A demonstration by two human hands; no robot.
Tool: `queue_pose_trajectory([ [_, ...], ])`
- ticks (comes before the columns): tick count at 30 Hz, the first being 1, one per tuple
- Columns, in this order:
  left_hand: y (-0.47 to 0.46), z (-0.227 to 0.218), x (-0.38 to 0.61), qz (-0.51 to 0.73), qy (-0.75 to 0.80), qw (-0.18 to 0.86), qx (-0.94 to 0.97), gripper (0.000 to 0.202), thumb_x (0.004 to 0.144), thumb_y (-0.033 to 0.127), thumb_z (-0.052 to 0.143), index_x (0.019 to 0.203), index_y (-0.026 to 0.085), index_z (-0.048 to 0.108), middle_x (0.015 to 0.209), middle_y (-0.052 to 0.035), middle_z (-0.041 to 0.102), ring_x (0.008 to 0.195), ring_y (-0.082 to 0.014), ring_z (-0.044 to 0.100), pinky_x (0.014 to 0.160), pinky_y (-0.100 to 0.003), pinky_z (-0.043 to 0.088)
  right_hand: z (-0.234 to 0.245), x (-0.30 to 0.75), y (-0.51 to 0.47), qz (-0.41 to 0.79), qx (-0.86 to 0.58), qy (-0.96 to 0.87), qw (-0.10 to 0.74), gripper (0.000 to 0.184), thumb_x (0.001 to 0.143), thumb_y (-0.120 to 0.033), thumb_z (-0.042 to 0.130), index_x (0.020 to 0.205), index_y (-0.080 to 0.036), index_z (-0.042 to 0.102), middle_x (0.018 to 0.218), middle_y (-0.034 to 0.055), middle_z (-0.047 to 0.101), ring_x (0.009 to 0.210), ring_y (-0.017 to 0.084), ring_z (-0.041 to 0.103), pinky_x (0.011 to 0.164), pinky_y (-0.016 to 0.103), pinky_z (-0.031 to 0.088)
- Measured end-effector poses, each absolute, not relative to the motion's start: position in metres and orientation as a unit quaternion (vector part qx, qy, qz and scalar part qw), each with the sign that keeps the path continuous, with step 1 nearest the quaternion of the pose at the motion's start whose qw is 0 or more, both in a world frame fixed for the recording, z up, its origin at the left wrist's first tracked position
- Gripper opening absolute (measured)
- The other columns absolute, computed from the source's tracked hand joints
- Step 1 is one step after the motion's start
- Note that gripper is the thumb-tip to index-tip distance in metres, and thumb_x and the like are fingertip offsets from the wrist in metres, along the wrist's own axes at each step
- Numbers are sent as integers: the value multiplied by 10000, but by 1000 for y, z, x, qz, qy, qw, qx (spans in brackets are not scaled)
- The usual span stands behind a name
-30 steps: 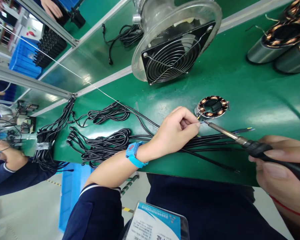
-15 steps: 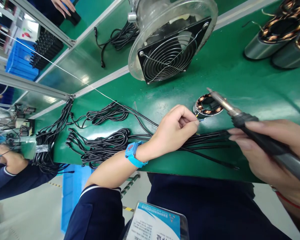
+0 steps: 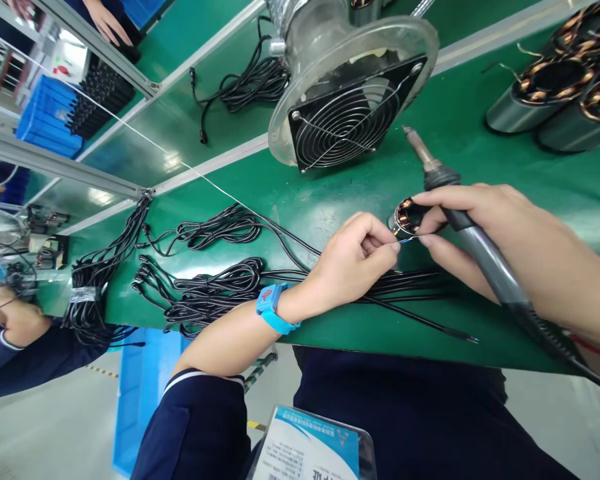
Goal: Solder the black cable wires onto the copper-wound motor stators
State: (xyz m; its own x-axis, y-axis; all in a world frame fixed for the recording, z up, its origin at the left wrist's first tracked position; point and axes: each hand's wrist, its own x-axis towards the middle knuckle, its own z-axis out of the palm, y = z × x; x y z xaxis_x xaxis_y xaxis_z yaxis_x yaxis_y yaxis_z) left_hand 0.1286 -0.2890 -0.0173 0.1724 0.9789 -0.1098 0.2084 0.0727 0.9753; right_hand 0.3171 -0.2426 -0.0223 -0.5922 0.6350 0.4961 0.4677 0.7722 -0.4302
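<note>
My left hand, with a blue strap on its wrist, pinches a thin blue wire just in front of a motor stator with copper windings. Across my right hand lies a soldering iron, its tip pointing up and away toward the fan. The thumb and forefinger of that hand meet close to the wire's end, partly hiding the stator. Black cables run beneath my left hand on the green bench.
A fan with a wire guard hangs over the bench's far side. Several larger stators stand at the right. Coiled black cables lie to the left, beside a bundled cable stack. Co-workers' hands show at the upper left.
My right hand has moved left to the wire by the stator, and the soldering iron has swung more upright, its tip farther away. My left hand keeps its pinch in nearly the same place.
</note>
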Motion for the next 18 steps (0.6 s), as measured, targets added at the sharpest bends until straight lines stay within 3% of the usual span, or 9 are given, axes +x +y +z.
queue_pose_trajectory([
  [5,-284,-8,121,284,534,642,471,197,837,252,610,937,179,457,752,48,531,541,-32,525,492,-176,423,-30,318,-240,181,-319,-863,348,428,903,-316,544,1308,-228,437,995,37,663,934,186,623,823,335,455],
  [8,-279,-2,116,218,513,706,438,187,866,293,585,781,143,512,658,43,553,474,-13,470,447,-159,365,-36,315,-234,150,-289,-886,330,438,903,-365,518,1306,-214,434,1109,70,649,1022,219,600,867,376,451],
  [14,-269,3,111,344,561,682,318,209,820,208,620,650,136,522,555,64,476,456,2,345,433,-158,235,-40,309,-234,108,-294,-893,322,375,881,-362,542,1219,-210,483,955,51,656,870,232,593,748,383,451],
  [18,-264,2,111,344,575,678,303,167,735,134,669,617,137,550,514,67,459,456,-8,331,433,-175,214,-40,311,-241,146,-319,-884,308,406,887,-416,526,1253,-248,470,1010,47,651,888,244,583,747,407,457],
])
